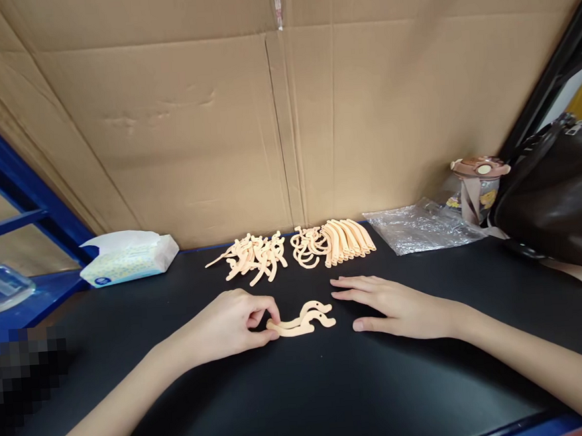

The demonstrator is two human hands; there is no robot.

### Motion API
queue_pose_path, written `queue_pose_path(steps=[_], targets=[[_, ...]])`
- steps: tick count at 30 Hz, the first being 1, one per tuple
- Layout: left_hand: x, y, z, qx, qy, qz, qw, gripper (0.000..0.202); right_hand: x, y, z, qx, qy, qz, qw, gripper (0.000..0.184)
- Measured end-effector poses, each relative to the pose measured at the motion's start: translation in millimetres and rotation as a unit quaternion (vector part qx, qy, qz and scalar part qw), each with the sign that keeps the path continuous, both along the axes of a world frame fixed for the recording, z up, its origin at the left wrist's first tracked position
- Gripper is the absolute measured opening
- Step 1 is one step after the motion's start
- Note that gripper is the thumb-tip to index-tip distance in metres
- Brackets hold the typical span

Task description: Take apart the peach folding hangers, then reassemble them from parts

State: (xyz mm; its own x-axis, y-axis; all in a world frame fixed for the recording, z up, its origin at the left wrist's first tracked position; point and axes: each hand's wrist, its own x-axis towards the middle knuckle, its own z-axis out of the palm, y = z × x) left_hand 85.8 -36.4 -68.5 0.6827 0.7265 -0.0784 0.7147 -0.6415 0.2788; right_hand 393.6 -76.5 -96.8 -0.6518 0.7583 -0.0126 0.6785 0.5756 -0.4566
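My left hand (233,325) rests on the black tabletop (303,390), its thumb and fingers pinched on the end of a small stack of peach-coloured curved plastic pieces (305,318). My right hand (391,304) lies flat just to the right of that stack, fingers stretched out, holding nothing. Behind my hands lie a loose heap of the same peach pieces (251,255) and, to its right, a neat fanned row of them (337,241).
A tissue pack (129,256) sits at the back left. A crumpled clear plastic bag (421,225), a lidded cup (478,188) and a dark brown handbag (559,199) stand at the back right. A cardboard wall (283,112) closes the back. Blue shelf framing (20,197) runs on the left.
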Motion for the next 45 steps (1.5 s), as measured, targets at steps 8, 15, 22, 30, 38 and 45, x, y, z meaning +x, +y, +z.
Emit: queue_pose_path(steps=[8, 15, 22, 30, 38, 45], targets=[[14.6, -17.9, -6.6, 0.052, -0.096, -0.1, 0.989, 0.029, 0.4, -0.4, -0.6, 0.0, 0.01, 0.0, 1.0, 0.057], [24.1, -25.9, -21.9, 0.062, -0.099, -0.164, 0.98, 0.042, 0.8, 0.4, -2.0, 0.004, 0.01, 0.005, 1.0, 0.058], [19.4, -19.4, -23.3, 0.084, -0.085, -0.149, 0.982, 0.047, -0.1, -0.6, -0.6, 0.004, 0.009, 0.003, 1.0, 0.058], [13.5, -10.6, -31.3, 0.125, -0.065, -0.108, 0.984, 0.043, 0.5, -1.4, 0.7, 0.001, -0.001, 0.001, 1.0, 0.059], [9.3, -3.4, -32.5, 0.13, -0.047, -0.08, 0.987, 0.041, -0.8, -2.2, 0.8, 0.004, -0.017, -0.001, 1.0, 0.059], [1.1, 6.9, -35.5, 0.148, -0.047, -0.06, 0.986, 0.038, -2.0, -3.0, 0.6, 0.007, -0.018, 0.0, 1.0, 0.059]])
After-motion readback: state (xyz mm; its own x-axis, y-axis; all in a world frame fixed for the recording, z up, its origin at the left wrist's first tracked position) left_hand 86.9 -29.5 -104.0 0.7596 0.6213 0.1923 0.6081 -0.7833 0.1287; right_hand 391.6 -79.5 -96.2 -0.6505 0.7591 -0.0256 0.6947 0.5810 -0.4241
